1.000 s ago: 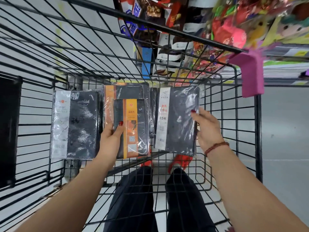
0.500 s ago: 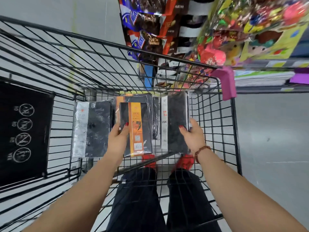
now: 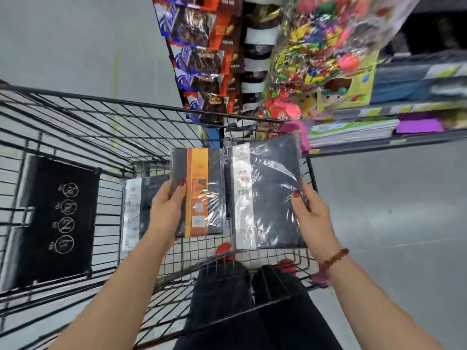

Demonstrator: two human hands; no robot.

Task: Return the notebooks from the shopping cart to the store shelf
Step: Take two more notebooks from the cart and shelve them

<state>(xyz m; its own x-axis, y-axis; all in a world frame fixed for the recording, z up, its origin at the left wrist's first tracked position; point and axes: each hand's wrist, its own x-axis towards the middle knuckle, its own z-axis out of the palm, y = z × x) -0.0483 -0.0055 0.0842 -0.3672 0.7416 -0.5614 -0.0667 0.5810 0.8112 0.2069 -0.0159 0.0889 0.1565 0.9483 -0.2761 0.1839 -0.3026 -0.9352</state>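
My left hand (image 3: 168,207) grips a black notebook with an orange band (image 3: 199,192) by its left edge, thumb on the cover. My right hand (image 3: 312,213) grips a larger black notebook with a white band (image 3: 267,193) by its right edge. Both are plastic-wrapped and held up above the black wire shopping cart (image 3: 106,114). Another black notebook with a white band (image 3: 136,210) lies lower in the cart, to the left of my left hand. The store shelf (image 3: 353,130) with stacked paper goods runs along the upper right.
A black sign with white icons (image 3: 58,221) hangs on the cart's left wall. Snack packets (image 3: 202,61) and bright toy bags (image 3: 323,54) hang above the shelf. Grey floor (image 3: 391,210) lies right of the cart. My dark trousers and red shoes show below.
Both hands have lifted their notebooks up out of the cart and the right one has moved toward the shelf. The camera has tilted up, showing more of the shelf.
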